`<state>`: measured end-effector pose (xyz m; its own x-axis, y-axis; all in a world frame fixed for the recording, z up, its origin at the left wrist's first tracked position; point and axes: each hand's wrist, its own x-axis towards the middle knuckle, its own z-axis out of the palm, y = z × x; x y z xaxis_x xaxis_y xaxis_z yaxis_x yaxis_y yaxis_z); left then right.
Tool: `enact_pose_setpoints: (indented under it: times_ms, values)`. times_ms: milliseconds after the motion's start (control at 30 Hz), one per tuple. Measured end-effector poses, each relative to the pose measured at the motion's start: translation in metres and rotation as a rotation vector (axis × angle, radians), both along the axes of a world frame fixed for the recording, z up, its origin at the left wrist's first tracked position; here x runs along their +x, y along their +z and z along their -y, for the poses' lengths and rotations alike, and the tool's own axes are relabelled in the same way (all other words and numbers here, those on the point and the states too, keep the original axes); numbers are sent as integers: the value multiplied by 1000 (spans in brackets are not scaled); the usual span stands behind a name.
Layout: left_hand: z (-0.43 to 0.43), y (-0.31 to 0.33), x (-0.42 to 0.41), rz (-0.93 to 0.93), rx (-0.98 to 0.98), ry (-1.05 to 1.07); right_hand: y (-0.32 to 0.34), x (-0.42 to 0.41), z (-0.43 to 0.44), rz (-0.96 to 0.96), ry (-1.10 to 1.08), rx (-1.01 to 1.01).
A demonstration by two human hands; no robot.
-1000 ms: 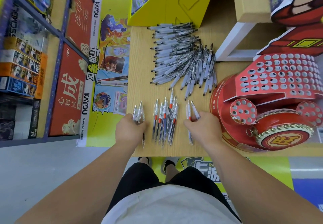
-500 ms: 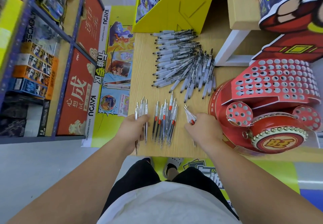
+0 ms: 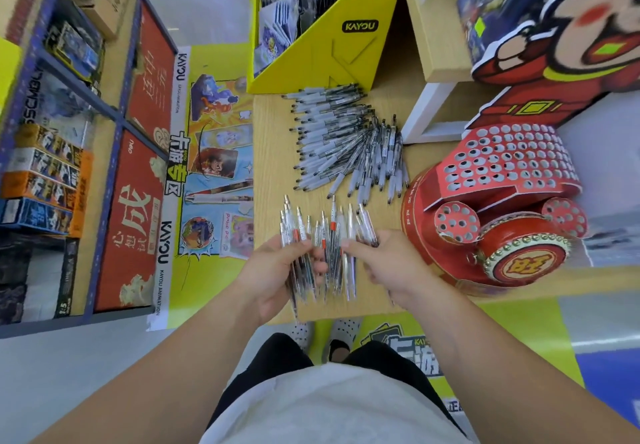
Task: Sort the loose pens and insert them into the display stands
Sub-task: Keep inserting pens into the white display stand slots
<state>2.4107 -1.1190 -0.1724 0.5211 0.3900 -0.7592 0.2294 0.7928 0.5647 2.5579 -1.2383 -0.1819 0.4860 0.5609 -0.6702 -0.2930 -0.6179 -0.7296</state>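
A big heap of loose clear pens [image 3: 346, 142] lies on the wooden table [image 3: 273, 166] toward the back. Nearer me, a small bunch of clear pens with red bands [image 3: 325, 239] is gathered between both hands, tips pointing away. My left hand [image 3: 277, 270] grips the left side of this bunch from below. My right hand [image 3: 388, 267] holds a few pens at the bunch's right side, fingers curled round them. The red drum-shaped display stand [image 3: 498, 201], with many empty holes, sits at the right.
A yellow KAYOU card box [image 3: 332, 38] stands behind the pen heap. A white and wood shelf frame [image 3: 426, 111] rises at the back right. Shelves of boxed goods [image 3: 52, 152] and red panels line the left aisle. The table's near edge is just below my hands.
The three separate groups of pens near the front edge have been swept together into one bunch. Both hands closed inward and now hold it, lifted slightly off the table.
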Motion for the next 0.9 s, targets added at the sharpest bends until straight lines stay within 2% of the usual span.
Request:
enact_pose_setpoints:
  times_ms: [67,167,433,767,900]
  values:
    - [4,10,2,24,23,-71,27,-12,-3,-16,-19,70]
    - [10,26,7,67,18,-125,57,-28,-4,76,-45,112]
    - [30,56,15,220,-56,-281,97,-45,30,266,-195,90]
    - [95,92,56,174,-14,-471,129,-25,121,247,-390,177]
    - [144,104,86,208,27,-579,142,-1,167,165,-550,226]
